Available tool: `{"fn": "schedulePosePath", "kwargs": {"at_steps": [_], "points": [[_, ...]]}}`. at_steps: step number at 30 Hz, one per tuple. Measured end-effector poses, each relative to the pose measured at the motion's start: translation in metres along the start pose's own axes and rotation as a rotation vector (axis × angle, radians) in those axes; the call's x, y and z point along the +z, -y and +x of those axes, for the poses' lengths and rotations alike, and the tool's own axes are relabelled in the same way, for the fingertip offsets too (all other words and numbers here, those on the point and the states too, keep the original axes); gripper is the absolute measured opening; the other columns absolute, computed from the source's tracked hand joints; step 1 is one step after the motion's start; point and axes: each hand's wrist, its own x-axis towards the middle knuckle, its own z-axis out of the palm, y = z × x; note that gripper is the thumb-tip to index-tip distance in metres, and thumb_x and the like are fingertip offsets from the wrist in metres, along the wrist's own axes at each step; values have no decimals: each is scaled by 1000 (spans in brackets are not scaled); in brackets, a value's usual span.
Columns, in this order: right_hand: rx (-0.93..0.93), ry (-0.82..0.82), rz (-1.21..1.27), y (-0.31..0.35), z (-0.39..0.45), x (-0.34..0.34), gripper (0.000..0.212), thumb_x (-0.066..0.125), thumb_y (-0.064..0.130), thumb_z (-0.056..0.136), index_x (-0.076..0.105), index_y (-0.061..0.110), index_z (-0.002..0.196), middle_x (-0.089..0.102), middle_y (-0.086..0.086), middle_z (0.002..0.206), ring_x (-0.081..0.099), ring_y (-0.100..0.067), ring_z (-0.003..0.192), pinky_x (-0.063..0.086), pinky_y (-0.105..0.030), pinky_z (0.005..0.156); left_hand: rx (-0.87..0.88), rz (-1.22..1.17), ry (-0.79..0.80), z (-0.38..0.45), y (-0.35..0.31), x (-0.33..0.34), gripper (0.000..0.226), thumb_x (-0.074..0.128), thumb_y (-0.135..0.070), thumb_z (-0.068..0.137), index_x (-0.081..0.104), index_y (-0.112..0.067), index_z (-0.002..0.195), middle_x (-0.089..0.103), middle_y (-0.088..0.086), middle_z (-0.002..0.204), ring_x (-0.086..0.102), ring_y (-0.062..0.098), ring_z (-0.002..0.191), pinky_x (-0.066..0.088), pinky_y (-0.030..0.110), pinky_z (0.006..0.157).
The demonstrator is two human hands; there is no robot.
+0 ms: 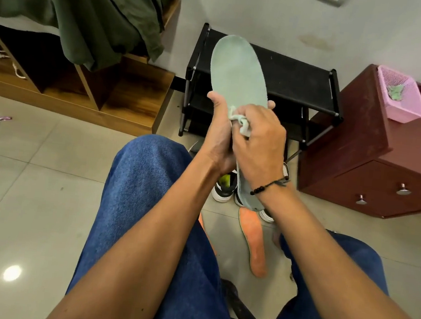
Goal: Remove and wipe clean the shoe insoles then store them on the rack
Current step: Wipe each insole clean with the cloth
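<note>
My left hand (218,131) props the insole (239,74) upright, fingers clamped round it, so my right hand (260,141), fingers pinching the cloth (242,122), can wipe it.

The tiled floor (32,192) carries a black rack (286,73) against the far wall, with a maroon cabinet (375,161) just beside it and a wooden bed frame (122,98) on its other side. Before the rack lie black-and-white shoes (223,189) and an orange insole (254,242). A pink basket (402,101) sits at the cabinet top's back edge.
</note>
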Motion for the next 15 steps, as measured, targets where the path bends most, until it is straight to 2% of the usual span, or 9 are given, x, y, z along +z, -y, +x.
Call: {"fn": "schedulePosePath", "kwargs": {"at_steps": [2,4,6,8,9,11,13,15], "points": [[-75,11,-75,-3,0,3,14,48,14,74,60,6,76,60,-8,70,56,-28,68,37,-34,63,-4,17,-13,-1,1,-2,77,6,-67,91,61,-15,106,62,16,104,58,27,103,37,39,105],[-179,26,-329,-15,3,4,8,50,12,75,57,10,75,57,-5,61,53,-27,62,29,-34,60,-30,-14,-2,-1,1,-3,80,7,-69,90,62,-14,109,62,14,107,57,25,104,39,37,104],[-222,7,-547,-33,11,2,6,53,8,77,56,13,76,54,-3,55,51,-26,59,29,-32,58,-49,-19,30,0,-1,-3,87,6,-72,87,68,-14,106,64,10,105,59,23,102,41,36,101],[-229,-9,-660,-48,16,-3,6,55,6,77,58,12,79,53,-1,51,50,-25,55,28,-30,58,-70,20,73,1,-4,-4,91,3,-74,84,61,-13,117,64,9,108,59,23,104,42,37,101],[-210,-18,-671,-53,18,-6,5,56,7,77,57,11,78,51,-1,50,49,-25,53,26,-30,59,-77,34,87,2,-4,-4,91,1,-74,84,57,-13,120,64,9,110,59,24,105,44,38,99],[-137,-56,-605,-56,20,-11,6,56,9,81,54,11,75,49,-1,49,47,-26,50,27,-31,59,-90,36,100,2,-5,-1,93,-1,-75,83,64,-14,112,67,8,105,59,25,102,46,37,94],[-49,-73,-447,-52,19,-16,9,54,14,85,54,9,77,51,-3,55,48,-26,52,32,-35,60,-89,23,103,3,-5,0,95,-1,-76,83,71,-16,101,67,8,103,59,25,101,44,39,96],[12,-66,-257,-45,18,-19,10,50,15,84,55,7,83,57,-6,65,52,-27,62,32,-36,66,-73,29,84,3,-5,2,92,0,-76,83,66,-16,107,67,8,104,60,24,100,45,39,95]]}}
